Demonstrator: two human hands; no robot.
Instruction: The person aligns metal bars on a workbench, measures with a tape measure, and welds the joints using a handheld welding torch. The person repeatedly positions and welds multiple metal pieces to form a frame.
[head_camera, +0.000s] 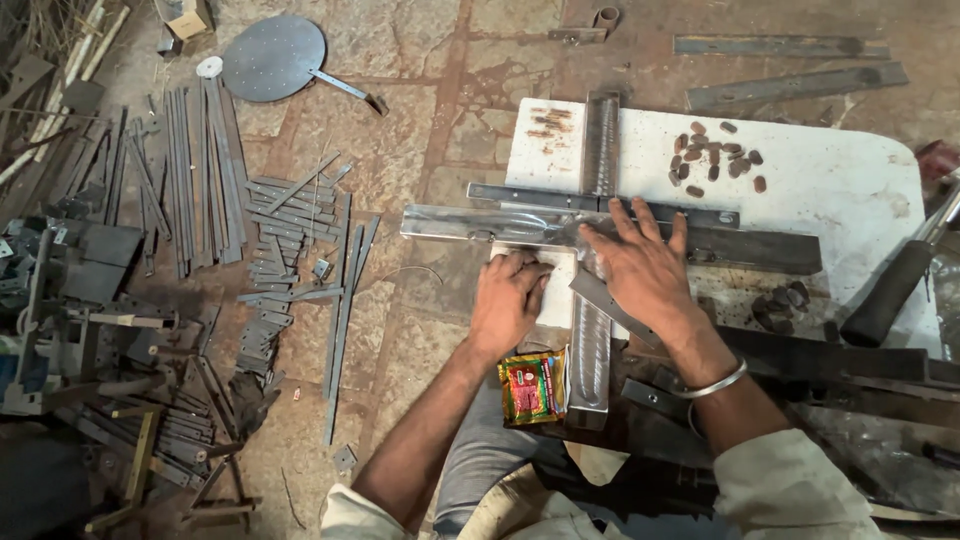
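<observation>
Strips (205, 170) of flat steel lie in rows on the stone floor (400, 130) at the far left, beside a round disc (272, 58). Left hand (508, 300) rests curled, holding nothing, on a pale block (557, 290). Below it sits a small red-and-green sachet (533, 388), square and glossy. Right hand (642, 268) presses flat, fingers spread, on crossed steel bars (600, 215) laid over the white counter (840, 190); the cross looks arranged but, seemingly, not yet joined. Small brown slugs (715, 158) wait further right.
</observation>
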